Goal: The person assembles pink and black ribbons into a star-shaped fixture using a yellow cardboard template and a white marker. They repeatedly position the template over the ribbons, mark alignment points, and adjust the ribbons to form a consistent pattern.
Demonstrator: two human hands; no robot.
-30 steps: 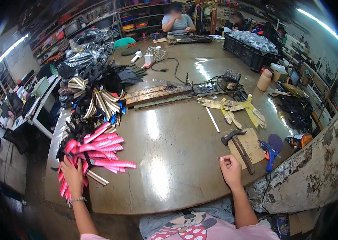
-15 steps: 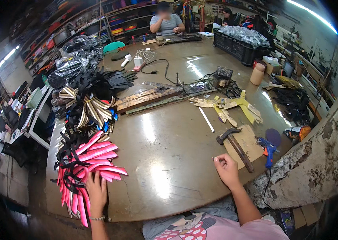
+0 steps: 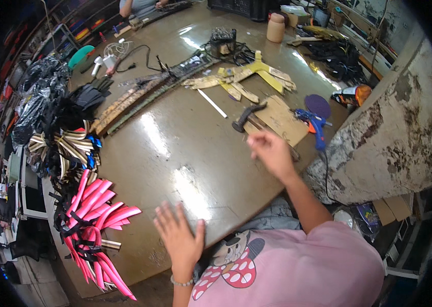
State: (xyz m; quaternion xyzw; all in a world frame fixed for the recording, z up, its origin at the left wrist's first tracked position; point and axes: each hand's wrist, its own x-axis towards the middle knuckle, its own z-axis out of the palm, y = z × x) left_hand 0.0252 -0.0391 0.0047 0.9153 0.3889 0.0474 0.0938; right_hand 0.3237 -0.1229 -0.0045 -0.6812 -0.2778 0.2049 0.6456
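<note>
My left hand (image 3: 179,236) lies flat with spread fingers near the table's front edge, holding nothing. To its left, apart from it, sits a bundle of pink strips (image 3: 96,207) with black ties. My right hand (image 3: 273,154) hovers over the right side of the table, fingers curled and thumb near the forefinger; anything between them is too small to make out. Behind it lies a hammer (image 3: 245,117) on a piece of brown cardboard (image 3: 283,120), its handle partly hidden by the hand. A blue glue gun (image 3: 317,128) rests beside the cardboard.
Cream-and-black strips (image 3: 67,148) and black plastic bags (image 3: 39,97) line the left edge. Long worn bars (image 3: 129,100) cross the table's far side. Yellowish cut pieces (image 3: 257,71), a white stick (image 3: 212,103) and a purple disc (image 3: 318,106) lie ahead. A peeling pillar (image 3: 379,123) stands right.
My left hand has left the pink bundle and moved right onto the bare tabletop. My right hand has come up over the hammer's handle. The view has turned and tilted down.
</note>
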